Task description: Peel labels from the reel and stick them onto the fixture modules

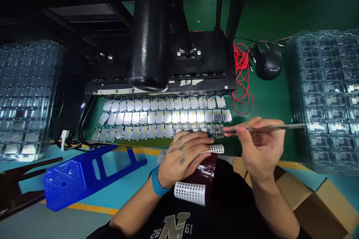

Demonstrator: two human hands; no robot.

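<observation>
My right hand [262, 145] is closed around slim metal tweezers [276, 127], their back end sticking out to the right. The fingertips and the tool's front end are at a small circuit board [219, 130] at the right end of the nearest row. My left hand [182, 157], with a blue wristband, lies over the front of that row. Under its fingers and thumb is a dark red sheet [206, 168] with white dotted strips [190, 193], curling over the bench edge. Several boards there show bare components; others carry silver shields [159, 130] with yellow dots.
A black machine [196, 52] stands behind the rows. Stacked clear trays [331, 101] are at right, with more trays [25, 97] at left. Red wire [242, 71] and a black mouse [267, 61] lie on the green mat. A blue stool [67, 183] and a cardboard box [322, 209] are below.
</observation>
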